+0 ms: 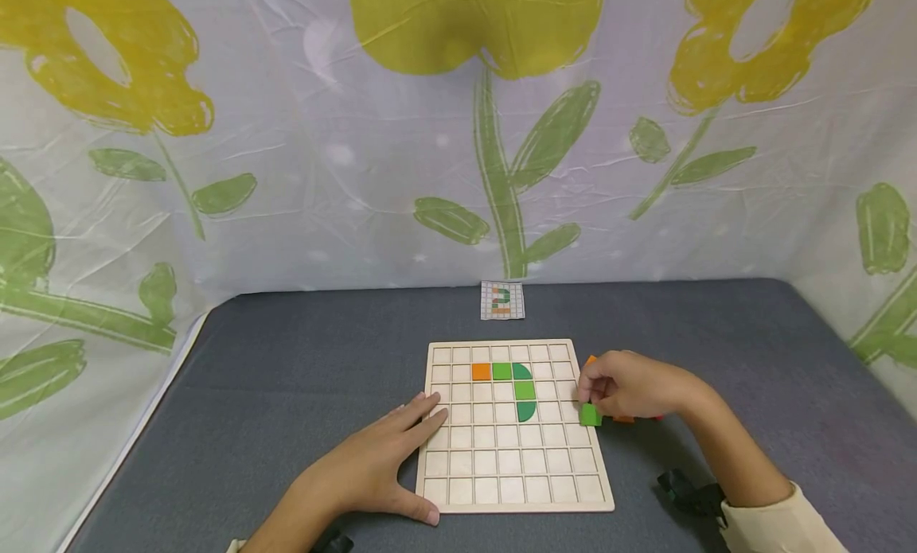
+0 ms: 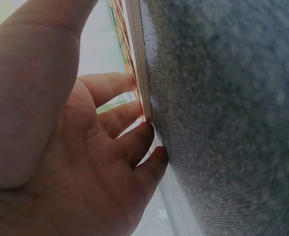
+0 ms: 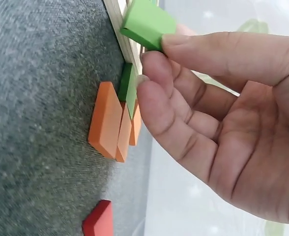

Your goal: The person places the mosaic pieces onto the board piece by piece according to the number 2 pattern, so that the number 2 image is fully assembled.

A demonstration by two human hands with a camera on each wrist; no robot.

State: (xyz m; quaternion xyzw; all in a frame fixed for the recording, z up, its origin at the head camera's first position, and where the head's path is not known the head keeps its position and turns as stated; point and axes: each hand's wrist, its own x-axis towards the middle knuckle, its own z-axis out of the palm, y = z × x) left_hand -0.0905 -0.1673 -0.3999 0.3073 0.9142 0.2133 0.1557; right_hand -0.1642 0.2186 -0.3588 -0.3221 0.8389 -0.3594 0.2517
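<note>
A wooden grid board lies on the table. In its upper cells sit an orange square tile, light green square tiles and dark green quarter-round tiles. My left hand rests along the board's left edge, fingers spread, fingertips touching the rim. My right hand pinches a light green square tile between thumb and fingers, over the board's right edge. Beneath it, in the right wrist view, lie orange tiles and another green tile.
A small card with a coloured pattern on a grid lies behind the board. One red tile lies apart from the orange ones. Dark grey cloth covers the table, and a flower-printed curtain hangs behind.
</note>
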